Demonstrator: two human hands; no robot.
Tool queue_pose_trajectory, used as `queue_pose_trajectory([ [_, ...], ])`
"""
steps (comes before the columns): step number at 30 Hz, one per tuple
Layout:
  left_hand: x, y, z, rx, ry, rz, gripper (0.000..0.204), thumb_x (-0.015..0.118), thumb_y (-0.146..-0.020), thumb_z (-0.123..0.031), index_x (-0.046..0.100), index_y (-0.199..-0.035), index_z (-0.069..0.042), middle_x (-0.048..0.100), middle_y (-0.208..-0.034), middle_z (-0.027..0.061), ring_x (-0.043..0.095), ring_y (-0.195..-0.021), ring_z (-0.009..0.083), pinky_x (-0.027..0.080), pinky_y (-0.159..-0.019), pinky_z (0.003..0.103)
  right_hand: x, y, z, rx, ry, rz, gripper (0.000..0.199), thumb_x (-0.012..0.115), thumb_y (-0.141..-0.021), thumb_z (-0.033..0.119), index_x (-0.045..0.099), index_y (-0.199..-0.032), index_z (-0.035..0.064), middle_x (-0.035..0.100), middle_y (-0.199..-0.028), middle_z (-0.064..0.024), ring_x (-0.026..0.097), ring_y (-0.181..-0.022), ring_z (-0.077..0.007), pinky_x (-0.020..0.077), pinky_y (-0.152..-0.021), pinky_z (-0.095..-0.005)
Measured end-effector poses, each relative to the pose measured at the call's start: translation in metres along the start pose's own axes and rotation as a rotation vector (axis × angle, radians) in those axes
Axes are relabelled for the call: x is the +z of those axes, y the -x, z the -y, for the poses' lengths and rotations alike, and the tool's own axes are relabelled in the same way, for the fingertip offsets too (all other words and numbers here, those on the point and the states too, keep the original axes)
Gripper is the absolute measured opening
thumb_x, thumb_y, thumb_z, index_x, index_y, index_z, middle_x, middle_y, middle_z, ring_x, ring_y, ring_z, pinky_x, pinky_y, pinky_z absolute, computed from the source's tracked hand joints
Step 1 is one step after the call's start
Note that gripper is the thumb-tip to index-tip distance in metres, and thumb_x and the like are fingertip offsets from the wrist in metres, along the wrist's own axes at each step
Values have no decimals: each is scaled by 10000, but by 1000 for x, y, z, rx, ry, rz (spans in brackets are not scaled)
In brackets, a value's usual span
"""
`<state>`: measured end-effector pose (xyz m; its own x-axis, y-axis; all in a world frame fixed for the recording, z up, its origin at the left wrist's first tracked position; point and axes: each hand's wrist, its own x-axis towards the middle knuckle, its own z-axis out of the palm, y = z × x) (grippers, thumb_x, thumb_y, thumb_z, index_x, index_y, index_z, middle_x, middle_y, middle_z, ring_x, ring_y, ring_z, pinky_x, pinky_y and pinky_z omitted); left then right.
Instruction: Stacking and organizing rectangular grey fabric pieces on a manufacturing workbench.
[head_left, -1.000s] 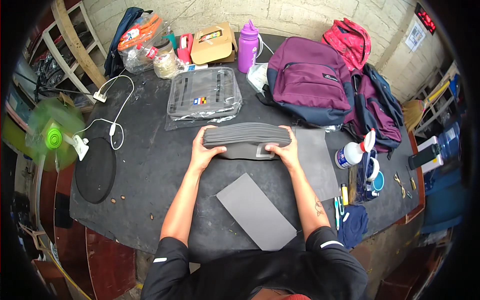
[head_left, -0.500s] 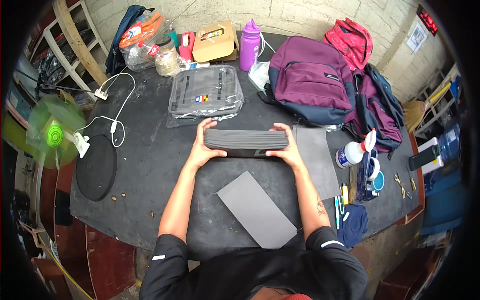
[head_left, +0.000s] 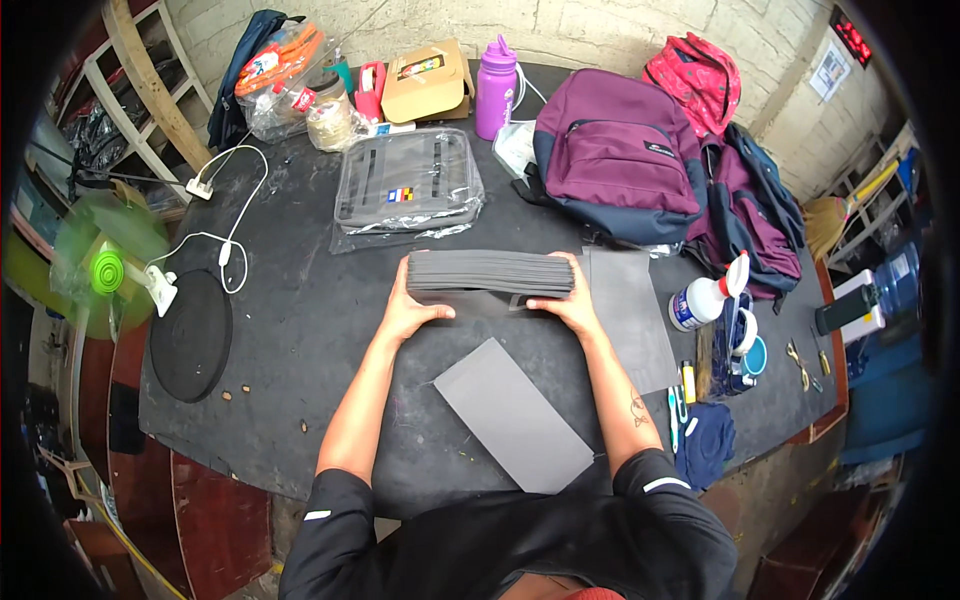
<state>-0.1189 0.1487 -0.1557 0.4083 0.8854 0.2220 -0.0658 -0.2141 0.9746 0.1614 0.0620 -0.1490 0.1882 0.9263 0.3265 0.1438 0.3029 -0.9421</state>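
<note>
1. We see the left hand (head_left: 412, 312) and right hand (head_left: 568, 300) clamped on opposite ends of a grey foam-sheet stack (head_left: 490, 272), squared on the counter (head_left: 300, 330).
2. One loose grey sheet (head_left: 512, 414) lies nearer us than the hands; we judge it not yet stacked.

Black short-sleeved shirt (head_left: 500, 545) across lower edge, well behind fingers. Sleeves end at upper arms; forearms bare from there to fingers. Small pale stripe on left sleeve (head_left: 318, 515) near hem; matching pale stripe on right sleeve (head_left: 658, 485). Small dark tattoo (head_left: 637, 407) on right forearm, between sleeve and fingers, nearer sleeve. Left hand (head_left: 408, 312) and right hand (head_left: 572, 300) bare: no gloves, rings or watch seen. Bit of red at bottom edge, below shirt, too small to tell.
</note>
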Motion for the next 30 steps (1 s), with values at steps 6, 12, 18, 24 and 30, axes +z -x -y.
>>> queue_pose_trajectory([
  [6, 6, -5, -6, 56, -83, -91, 984, 919, -504, -98, 395, -1334, -30, 535, -1256, 83, 500, -1167, 193, 400, -1005, 331, 1, 1, 4, 88, -35, -36, 649, 889, -576, 74, 501, -1097, 78, 568, -980, -5, 538, -945, -118, 460, -844, -284],
  [12, 0, 4, 9, 3, -70, -95, 997, 913, -508, -83, 377, -1346, -23, 528, -1254, 104, 507, -1157, 196, 398, -1006, 324, 8, 5, 3, 96, -101, -22, 673, 885, -570, 41, 489, -1113, 79, 569, -1002, -11, 548, -961, -121, 473, -857, -291],
  [18, -4, -13, -1, 161, -108, -121, 926, 893, -493, -40, 426, -1291, -95, 542, -1263, 83, 480, -1211, 206, 379, -1025, 328, 15, 16, 8, -55, 90, -82, 742, 901, -532, 46, 482, -1143, 83, 556, -1065, -21, 558, -989, -144, 473, -888, -306],
  [24, -15, -21, -5, -47, -10, 92, 788, 871, -521, 17, 479, -1196, -90, 552, -1229, 54, 507, -1149, 170, 405, -1001, 319, 13, 17, -4, 16, 95, -34, 678, 893, -544, 29, 515, -1106, 65, 586, -995, -7, 566, -959, -120, 484, -844, -283],
  [30, -5, -20, -17, 55, -54, 63, 914, 879, -493, 3, 446, -1294, -88, 514, -1327, 88, 460, -1241, 203, 379, -1038, 342, 3, 17, 4, 42, 50, -24, 811, 887, -534, 23, 470, -1226, 84, 555, -1094, -46, 531, -1063, -162, 443, -934, -312],
])
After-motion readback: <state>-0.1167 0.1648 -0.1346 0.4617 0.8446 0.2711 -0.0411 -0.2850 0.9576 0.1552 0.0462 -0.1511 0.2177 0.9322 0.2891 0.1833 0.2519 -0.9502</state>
